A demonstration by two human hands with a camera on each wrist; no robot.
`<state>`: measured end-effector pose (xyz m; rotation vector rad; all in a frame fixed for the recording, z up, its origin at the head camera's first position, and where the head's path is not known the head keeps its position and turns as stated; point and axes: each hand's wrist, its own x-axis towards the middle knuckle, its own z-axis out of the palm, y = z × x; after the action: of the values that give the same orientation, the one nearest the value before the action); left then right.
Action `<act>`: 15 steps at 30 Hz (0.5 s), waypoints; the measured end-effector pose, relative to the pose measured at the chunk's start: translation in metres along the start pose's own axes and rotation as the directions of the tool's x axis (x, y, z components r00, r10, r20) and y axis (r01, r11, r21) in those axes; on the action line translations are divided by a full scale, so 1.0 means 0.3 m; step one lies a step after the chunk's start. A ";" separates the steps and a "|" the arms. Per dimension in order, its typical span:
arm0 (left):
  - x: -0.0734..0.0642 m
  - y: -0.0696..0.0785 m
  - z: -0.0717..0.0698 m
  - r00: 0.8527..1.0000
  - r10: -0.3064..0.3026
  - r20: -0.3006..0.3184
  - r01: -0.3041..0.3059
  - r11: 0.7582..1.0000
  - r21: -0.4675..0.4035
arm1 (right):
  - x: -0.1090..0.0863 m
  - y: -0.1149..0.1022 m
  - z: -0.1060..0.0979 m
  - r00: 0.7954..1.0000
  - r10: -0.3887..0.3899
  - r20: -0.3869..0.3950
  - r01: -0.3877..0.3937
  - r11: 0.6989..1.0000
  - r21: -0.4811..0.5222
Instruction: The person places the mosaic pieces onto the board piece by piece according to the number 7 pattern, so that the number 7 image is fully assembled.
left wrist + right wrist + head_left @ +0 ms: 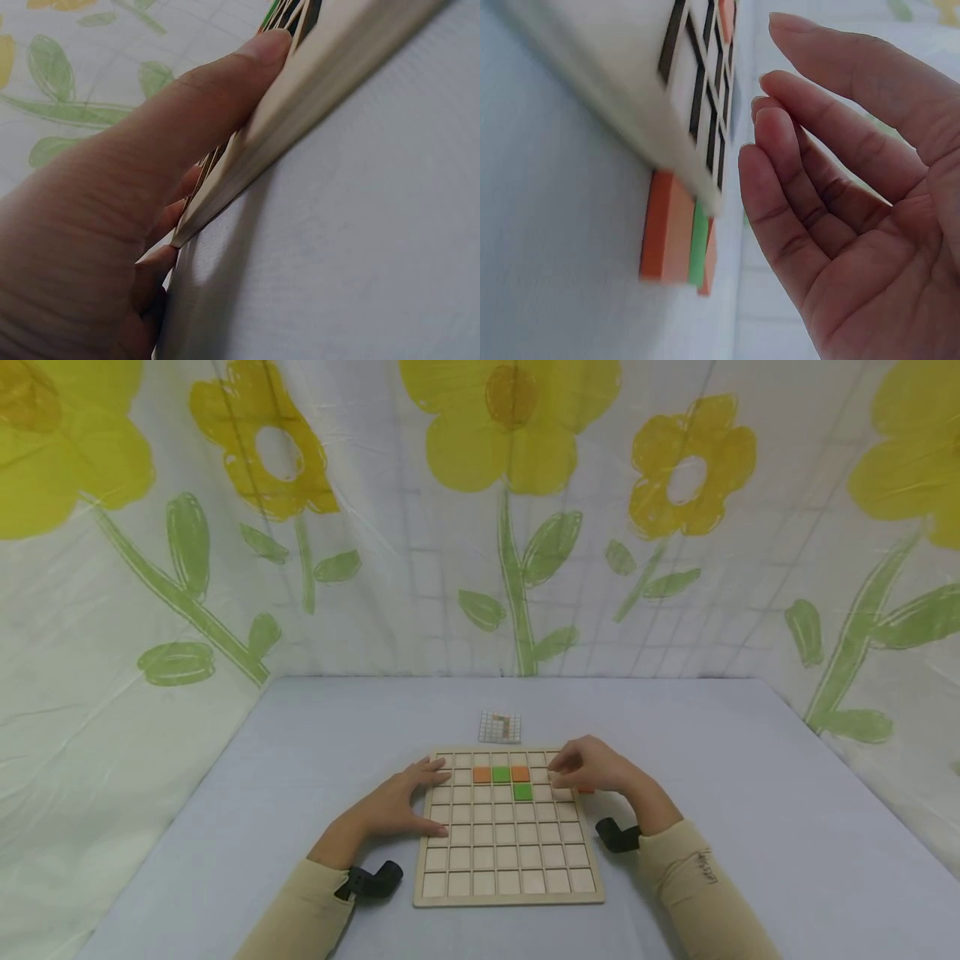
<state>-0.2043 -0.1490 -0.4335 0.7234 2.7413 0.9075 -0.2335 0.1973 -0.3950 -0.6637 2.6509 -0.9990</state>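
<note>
A wooden grid board (510, 900) lies flat on the table. Two orange tiles (482, 774) and a green tile (501, 774) form a row in its upper part, with another green tile (522, 792) just below. My left hand (390, 802) rests at the board's left edge, thumb (217, 86) and fingers spread on the rim. Over the upper right corner hovers my right hand (596, 766); its fingers (780, 210) are loosely bent and the right wrist view shows nothing between them. Beside the right rim sit an orange tile (667, 232) and a green tile (697, 247), partly covered in the head view.
A small card (499, 727) with a printed coloured grid lies behind the board. The pale table (262, 827) extends to both sides. A white curtain (405, 568) with yellow flowers hangs behind it. Black camera mounts (378, 881) are strapped at both wrists.
</note>
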 end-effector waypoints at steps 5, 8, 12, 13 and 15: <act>-0.001 0.000 0.000 1.000 0.003 -0.001 -0.003 1.000 0.005 | -0.024 0.022 -0.017 1.000 0.028 -0.007 -0.028 0.999 0.024; -0.001 0.000 -0.001 1.000 0.000 -0.001 0.000 1.000 0.005 | -0.037 0.036 -0.027 0.999 0.039 -0.009 -0.038 0.998 0.056; -0.002 0.000 -0.001 1.000 -0.003 -0.001 0.003 1.000 0.002 | -0.053 0.056 -0.034 0.998 0.059 -0.013 -0.058 0.996 0.075; -0.002 0.000 -0.001 1.000 -0.002 -0.001 0.002 1.000 0.002 | -0.057 0.060 -0.035 0.998 0.068 -0.018 -0.066 0.995 0.075; -0.002 0.001 -0.001 1.000 -0.002 0.000 0.002 1.000 0.003 | -0.065 0.067 -0.036 0.996 0.081 -0.025 -0.079 0.994 0.076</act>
<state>-0.2037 -0.1494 -0.4329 0.7205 2.7436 0.9039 -0.2272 0.2263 -0.3992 -0.5274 2.6266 -1.0869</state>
